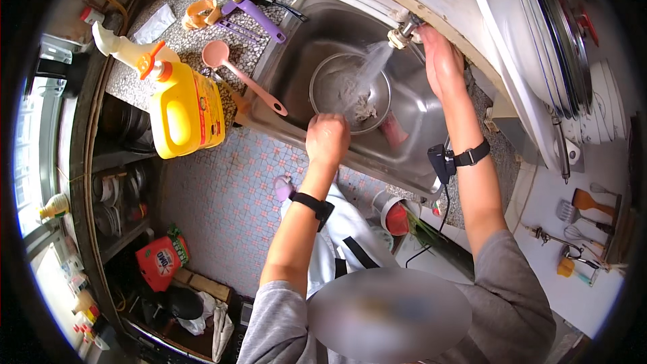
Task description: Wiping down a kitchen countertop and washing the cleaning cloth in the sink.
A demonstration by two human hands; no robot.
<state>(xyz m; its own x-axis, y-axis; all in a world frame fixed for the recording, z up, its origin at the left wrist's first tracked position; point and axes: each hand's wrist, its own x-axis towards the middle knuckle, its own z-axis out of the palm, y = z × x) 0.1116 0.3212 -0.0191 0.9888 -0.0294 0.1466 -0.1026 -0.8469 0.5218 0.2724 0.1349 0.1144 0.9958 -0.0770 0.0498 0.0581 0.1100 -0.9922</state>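
Inside the stainless steel sink (pixel 298 25) stands a round metal bowl (pixel 388 92) with cloudy water and some pale, crumpled pieces (pixel 365 107) in it. Water runs from the metal tap (pixel 399 38) into the bowl. My left hand (pixel 327 137) is wet and closed over the bowl's near-left rim, its fingertips hidden. At the wall, my right hand (pixel 444 63) reaches up to the tap, fingers close together against its far side. Whether they grip a handle is hidden. A reddish, flat piece (pixel 393 131) lies on the sink floor beside the bowl.
Left of the sink are a pink ladle (pixel 242 77), a purple peeler-like tool (pixel 258 15), a yellow jug (pixel 177 111) and a spray bottle (pixel 121 48). Plates (pixel 546 50) stand at upper right. Below the sink's edge is a bucket-like container (pixel 386 205). A cable (pixel 447 207) hangs from my right wrist.
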